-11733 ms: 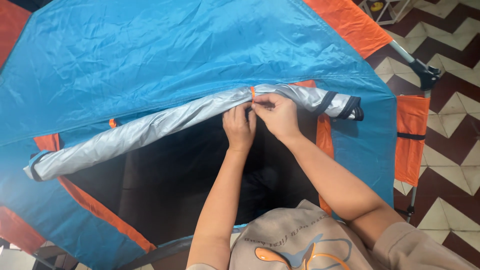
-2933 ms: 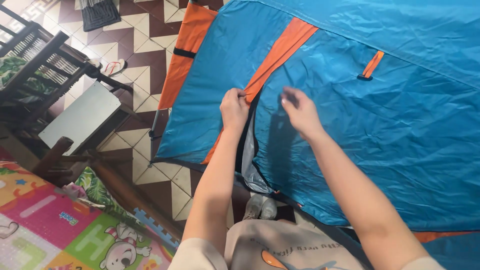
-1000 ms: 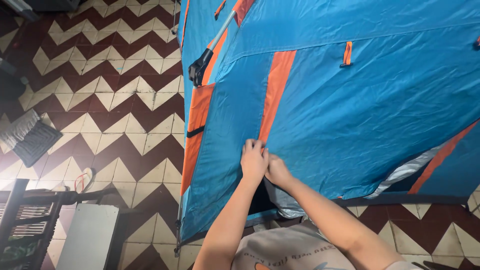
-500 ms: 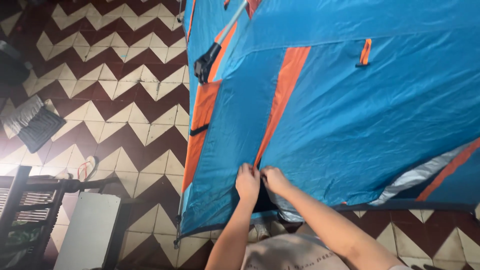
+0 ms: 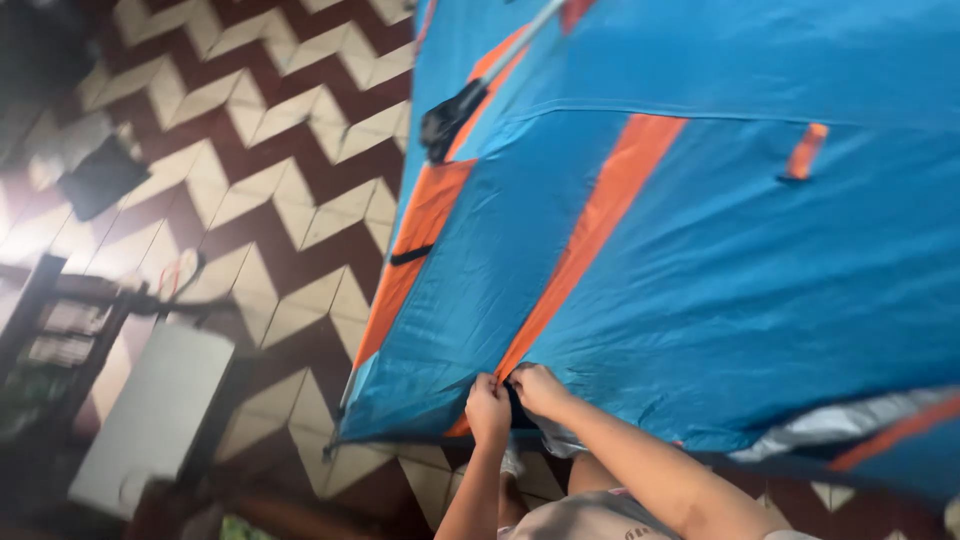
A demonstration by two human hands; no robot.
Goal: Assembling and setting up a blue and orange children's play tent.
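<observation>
- Our left hand (image 5: 488, 408) and right hand (image 5: 537, 388) meet low on a blue tent (image 5: 720, 270), at the foot of an orange strip (image 5: 590, 235) that runs down its door panel.
- Both hands are curled, fingertips pinched together on the fabric edge near the tent's bottom hem; whether a zip pull sits between them we cannot tell, for the fingers cover that spot.
- Judging by how things lie, the seam along the orange strip is joined for nearly its whole run, with only a short dark gap open between our hands; we judge the closing almost done, the last stretch to the hem being what is left.
- A silver lining (image 5: 860, 425) shows at the lower right, where the fabric folds back beside a second orange band.
- A dark pole foot (image 5: 452, 112) rests on the tent's corner panel above.
- The zigzag tiled floor (image 5: 280, 150) is blurred, as are the pale box (image 5: 150, 420) and the dark rack (image 5: 60, 330) at the left.
- The tent's upper part and right side are cut off by the frame, and our forearms hide the ground below the hem.
</observation>
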